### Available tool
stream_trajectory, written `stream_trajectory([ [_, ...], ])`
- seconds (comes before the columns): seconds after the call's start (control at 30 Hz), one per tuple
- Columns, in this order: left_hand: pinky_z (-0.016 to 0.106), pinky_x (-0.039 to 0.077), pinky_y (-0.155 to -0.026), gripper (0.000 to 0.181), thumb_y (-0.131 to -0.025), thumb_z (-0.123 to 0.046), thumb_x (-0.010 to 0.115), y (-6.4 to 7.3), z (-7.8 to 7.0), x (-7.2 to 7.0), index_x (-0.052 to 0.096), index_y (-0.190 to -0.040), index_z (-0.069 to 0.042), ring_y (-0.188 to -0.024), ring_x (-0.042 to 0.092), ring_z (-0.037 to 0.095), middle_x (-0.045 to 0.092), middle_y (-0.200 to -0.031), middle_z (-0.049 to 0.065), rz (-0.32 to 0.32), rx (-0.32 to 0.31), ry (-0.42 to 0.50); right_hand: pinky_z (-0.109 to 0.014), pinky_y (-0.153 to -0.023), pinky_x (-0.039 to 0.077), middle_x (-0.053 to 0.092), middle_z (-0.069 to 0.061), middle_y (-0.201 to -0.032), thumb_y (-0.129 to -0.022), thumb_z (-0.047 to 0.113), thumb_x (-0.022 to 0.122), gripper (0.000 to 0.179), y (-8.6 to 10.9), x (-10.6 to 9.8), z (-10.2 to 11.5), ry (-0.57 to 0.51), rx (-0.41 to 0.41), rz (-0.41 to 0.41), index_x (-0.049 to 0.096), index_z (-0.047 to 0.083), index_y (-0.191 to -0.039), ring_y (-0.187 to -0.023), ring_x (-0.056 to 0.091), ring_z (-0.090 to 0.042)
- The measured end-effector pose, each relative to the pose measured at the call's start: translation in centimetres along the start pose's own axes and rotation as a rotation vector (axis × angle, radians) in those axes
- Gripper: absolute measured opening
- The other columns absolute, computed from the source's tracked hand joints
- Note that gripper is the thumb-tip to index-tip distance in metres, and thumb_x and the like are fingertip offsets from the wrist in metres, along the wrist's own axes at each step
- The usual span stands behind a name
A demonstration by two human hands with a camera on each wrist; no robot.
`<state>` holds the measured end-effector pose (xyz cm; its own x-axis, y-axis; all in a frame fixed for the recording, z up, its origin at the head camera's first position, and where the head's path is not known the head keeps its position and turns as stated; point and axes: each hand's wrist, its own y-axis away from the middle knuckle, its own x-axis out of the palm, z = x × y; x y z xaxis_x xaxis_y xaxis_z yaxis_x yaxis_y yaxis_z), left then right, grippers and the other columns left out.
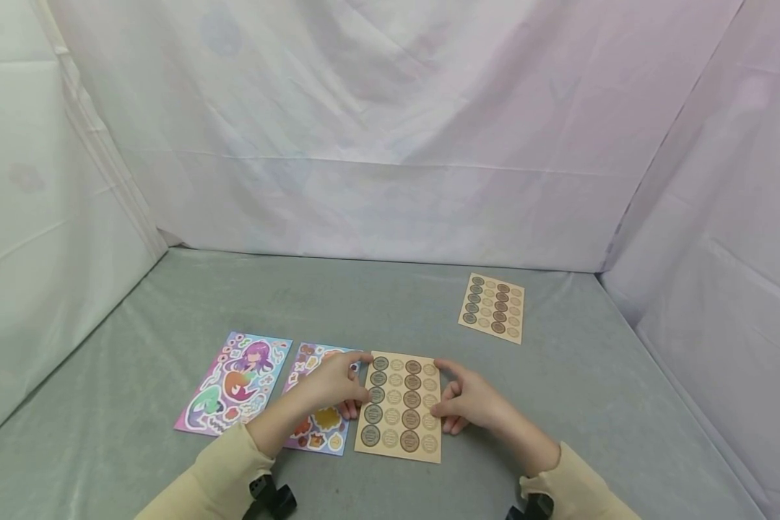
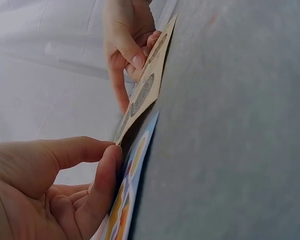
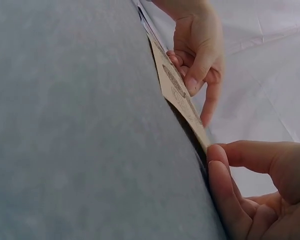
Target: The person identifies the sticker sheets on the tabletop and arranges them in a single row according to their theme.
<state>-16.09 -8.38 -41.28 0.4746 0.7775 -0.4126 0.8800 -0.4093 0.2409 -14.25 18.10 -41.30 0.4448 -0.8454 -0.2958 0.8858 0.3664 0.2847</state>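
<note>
Both hands are at a tan sticker sheet [image 1: 401, 406] with columns of round grey, brown and pale labels. My left hand [image 1: 333, 381] pinches its left edge between thumb and finger, as the left wrist view shows close up. On the opposite edge, my right hand [image 1: 473, 399] grips the sheet the same way. In the right wrist view the tan sheet [image 3: 171, 82] is slightly bowed, with a dark gap under its near side. A colourful sticker sheet [image 1: 327, 419] lies just left of it, partly hidden beneath my left hand and forearm.
Farther left lies a mermaid sticker sheet [image 1: 240, 383], its lower corner beside my left sleeve. A second tan sheet of round labels [image 1: 491, 308] rests at the back right of the grey table [image 1: 578, 347]. White cloth walls [image 1: 390, 202] enclose the back and sides.
</note>
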Motion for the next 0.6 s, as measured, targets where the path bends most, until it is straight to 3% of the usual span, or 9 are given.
stream_trajectory([
  [0.6, 0.033, 0.051, -0.041, 0.068, -0.079, -0.002, 0.071, -0.09, -0.06, 0.05, 0.041, -0.140, 0.001, -0.039, 0.056, 0.016, 0.061, -0.059, 0.011, 0.014, 0.002, 0.026, -0.031, -0.040, 0.050, 0.061, -0.009, -0.068, -0.078, 0.005, 0.075, 0.084, -0.27, -0.05, -0.25, 0.038, 0.025, -0.017, 0.027, 0.000, -0.147, -0.043, 0.056, -0.014],
])
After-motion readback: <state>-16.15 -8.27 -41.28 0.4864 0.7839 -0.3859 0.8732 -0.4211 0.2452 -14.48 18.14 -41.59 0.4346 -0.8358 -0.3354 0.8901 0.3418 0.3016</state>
